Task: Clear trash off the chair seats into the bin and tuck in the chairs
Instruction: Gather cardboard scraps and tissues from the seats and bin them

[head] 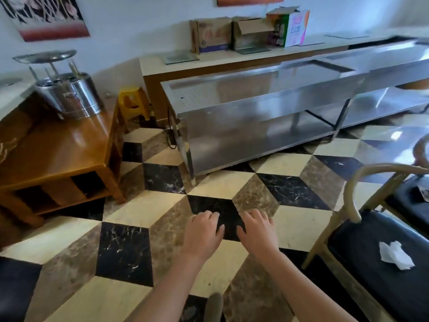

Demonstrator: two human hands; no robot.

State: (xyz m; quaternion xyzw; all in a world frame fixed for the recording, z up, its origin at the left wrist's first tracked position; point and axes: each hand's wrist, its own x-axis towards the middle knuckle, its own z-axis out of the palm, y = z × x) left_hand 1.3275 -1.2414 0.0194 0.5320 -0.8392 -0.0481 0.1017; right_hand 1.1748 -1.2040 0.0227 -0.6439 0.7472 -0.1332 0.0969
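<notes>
A wooden chair with a black seat (362, 247) stands at the lower right, and a crumpled white tissue (395, 254) lies on that seat. Behind it a second black-seated chair (408, 196) carries a small scrap of trash (426, 192) at the frame's right edge. My left hand (203, 231) and my right hand (258, 231) hover side by side over the checkered floor, left of the chairs. Both hold nothing, with fingers loosely apart. No bin is in view.
A long stainless steel counter (278, 108) runs across the back, with cardboard boxes (234, 33) on the shelf behind it. A wooden table (58, 149) at left carries a steel pot (69, 94). A yellow stool (133, 103) sits between them.
</notes>
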